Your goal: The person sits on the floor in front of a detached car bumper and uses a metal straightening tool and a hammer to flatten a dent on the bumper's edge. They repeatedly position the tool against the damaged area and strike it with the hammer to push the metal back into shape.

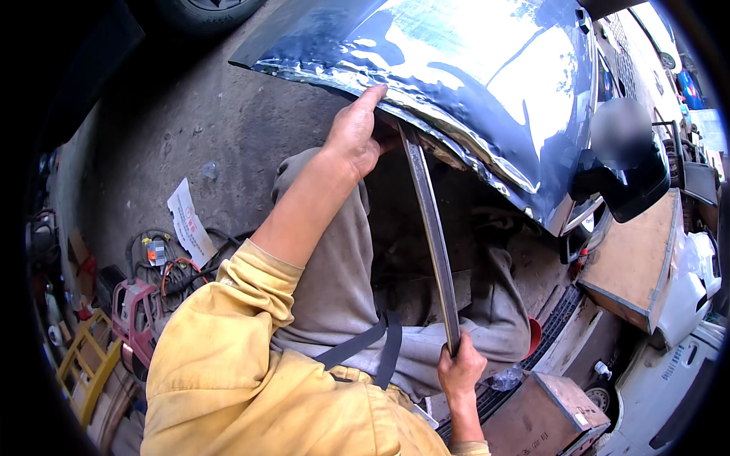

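Observation:
A dark blue car door [456,68] juts out ahead of me, its lower edge [426,118] dented and creased. My left hand [356,135] grips that edge, thumb on top and fingers curled underneath, where they are partly hidden. A long flat metal bar [432,235] slants from the door edge down toward my lap. Closed around its near end is my right hand [461,365]. The bar's far end goes in under the crumpled edge beside my left fingers; its tip is hidden.
A black side mirror [631,178] sticks out at the right. Wooden boxes [631,258] stand right of my knees. Cables, a pink-red tool frame [133,319], a white paper sheet [190,224] and a yellow frame [87,357] lie at left. A tyre [209,19] is at top left.

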`<act>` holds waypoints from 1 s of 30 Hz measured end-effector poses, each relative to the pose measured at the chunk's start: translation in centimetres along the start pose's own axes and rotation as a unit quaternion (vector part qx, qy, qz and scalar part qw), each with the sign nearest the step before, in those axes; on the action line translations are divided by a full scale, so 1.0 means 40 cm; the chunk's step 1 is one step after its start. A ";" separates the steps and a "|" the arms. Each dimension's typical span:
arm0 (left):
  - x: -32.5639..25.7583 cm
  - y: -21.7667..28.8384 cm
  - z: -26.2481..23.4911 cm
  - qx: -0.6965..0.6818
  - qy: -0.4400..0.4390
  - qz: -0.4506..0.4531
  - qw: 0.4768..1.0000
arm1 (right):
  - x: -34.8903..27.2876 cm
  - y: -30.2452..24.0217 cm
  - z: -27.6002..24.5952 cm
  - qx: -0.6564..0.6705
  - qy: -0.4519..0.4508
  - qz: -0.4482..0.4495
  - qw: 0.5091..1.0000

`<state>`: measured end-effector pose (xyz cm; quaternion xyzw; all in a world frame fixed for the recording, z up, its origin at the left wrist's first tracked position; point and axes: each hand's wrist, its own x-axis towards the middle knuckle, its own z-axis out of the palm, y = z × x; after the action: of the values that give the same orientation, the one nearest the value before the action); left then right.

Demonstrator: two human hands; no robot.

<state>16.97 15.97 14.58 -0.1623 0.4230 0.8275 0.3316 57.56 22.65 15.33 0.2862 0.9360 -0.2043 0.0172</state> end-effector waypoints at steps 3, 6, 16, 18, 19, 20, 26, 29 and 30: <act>-0.004 0.000 0.004 0.021 0.010 0.008 1.000 | -0.023 -0.029 -0.031 0.026 -0.014 0.028 0.999; -0.012 -0.003 0.016 0.014 0.021 0.031 0.999 | -0.054 -0.043 -0.063 0.029 -0.013 0.059 0.998; -0.005 -0.019 0.031 0.010 0.034 0.047 0.998 | -0.013 -0.007 -0.048 -0.021 0.015 0.023 0.999; 0.000 -0.020 0.030 0.008 0.035 0.045 0.998 | -0.008 0.019 -0.016 -0.013 0.013 0.018 1.000; 0.001 -0.020 0.030 0.010 0.035 0.045 0.998 | -0.002 0.034 0.009 -0.007 0.021 0.013 1.000; 0.001 -0.021 0.030 0.012 0.036 0.045 0.998 | 0.009 0.050 0.039 -0.002 0.030 0.009 1.000; 0.001 -0.031 0.032 0.015 0.056 0.044 0.997 | 0.060 0.109 0.140 0.020 0.077 -0.009 0.997; 0.025 -0.050 0.034 0.006 0.093 0.081 0.992 | 0.084 0.142 0.207 0.015 0.113 -0.028 0.993; 0.023 -0.047 0.033 -0.001 0.092 0.074 0.993 | 0.093 0.151 0.230 0.030 0.122 -0.033 0.992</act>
<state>17.59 18.20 13.73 -0.2065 0.4621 0.8315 0.2289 56.96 25.55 4.09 0.2781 0.9336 -0.1959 -0.1125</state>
